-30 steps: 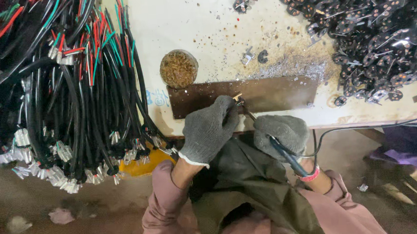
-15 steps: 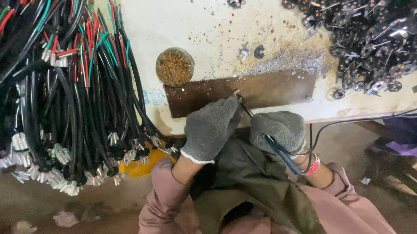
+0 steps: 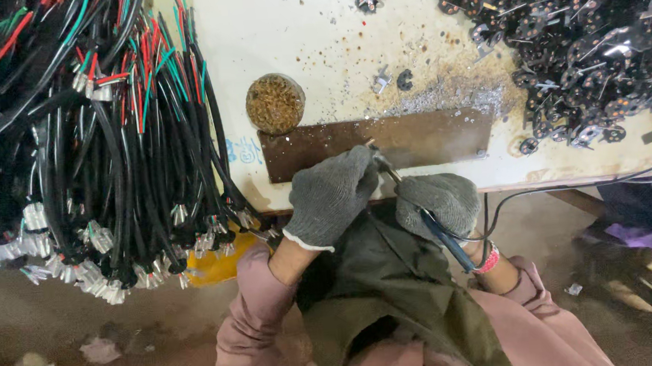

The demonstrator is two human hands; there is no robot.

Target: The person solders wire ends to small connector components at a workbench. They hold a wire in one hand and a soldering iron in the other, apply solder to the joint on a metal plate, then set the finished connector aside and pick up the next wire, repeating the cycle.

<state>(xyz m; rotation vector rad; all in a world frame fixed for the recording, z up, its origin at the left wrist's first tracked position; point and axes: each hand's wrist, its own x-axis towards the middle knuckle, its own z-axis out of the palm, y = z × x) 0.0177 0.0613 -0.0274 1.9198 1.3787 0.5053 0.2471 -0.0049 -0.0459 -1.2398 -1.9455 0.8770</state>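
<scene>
at the near edge of the white workbench (image 3: pixel 318 48), both hands in grey knit gloves meet over a brown metal plate (image 3: pixel 429 135). right hand (image 3: pixel 439 202) wrapped around a blue-handled soldering iron (image 3: pixel 438 233), tip angled up-left toward the plate's near edge; its black cord (image 3: pixel 538 193) loops off right below the bench edge. left hand (image 3: pixel 330 194) curled closed just beside the iron's tip, pinching something small there; too hidden to tell what. round tin of brownish-gold scraps (image 3: pixel 275 103) sits just beyond the plate's left end. grey filings and specks scattered on the bench past the plate. big bundle of black, red and green wires (image 3: pixel 97 144) with white connectors hangs over the bench's left side. pile of black metal parts (image 3: pixel 589 39) far right. dark green apron (image 3: pixel 393 292) over pink sleeves.
</scene>
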